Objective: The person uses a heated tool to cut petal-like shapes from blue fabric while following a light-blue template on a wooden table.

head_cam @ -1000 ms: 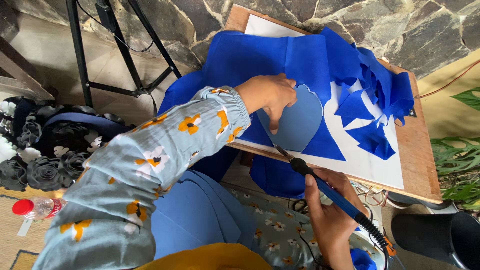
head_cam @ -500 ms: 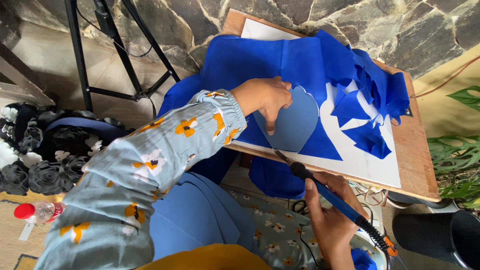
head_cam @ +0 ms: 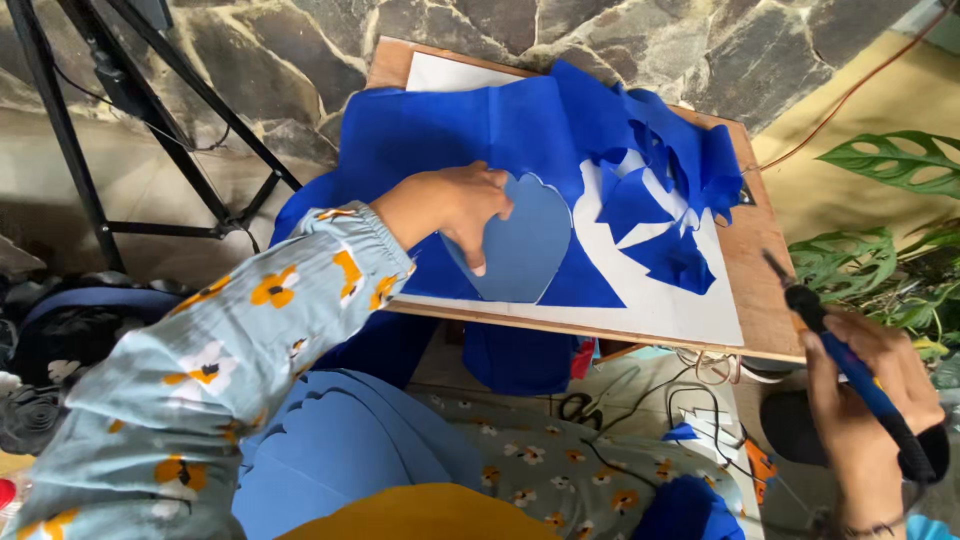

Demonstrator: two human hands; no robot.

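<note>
You are sitting over a wooden board (head_cam: 760, 300) that is serving as your surface, its long side running from lower left to upper right against the stone wall (head_cam: 560, 30). A white sheet (head_cam: 660, 305) is lying on it, and over that a large piece of blue felt (head_cam: 470, 125) is spreading across the upper left, bunching into cut scraps (head_cam: 670, 255) toward the right.

Your left hand (head_cam: 455, 205) is resting flat on a heart-shaped template (head_cam: 525, 250), fingers spread and pressing down, not curling around anything. The template is lying on the felt near the board's front edge, a paler blue than the cloth. Its long axis is running toward and away from you, with the rounded lobes pointing at the wall and the narrow tip pointing back at your lap.

Your right hand (head_cam: 865, 400) is closing around the blue handle of a soldering-style cutting tool (head_cam: 850, 370), off the board's right edge. The tool is lying on a slant, its dark tip pointing up and left toward the board's corner without touching it, its cord end angling down to the right.

A pair of scissors (head_cam: 578, 408) is lying on the flowered cloth (head_cam: 520, 480) below the board. Green leaves (head_cam: 880, 160) are showing at the far right.
</note>
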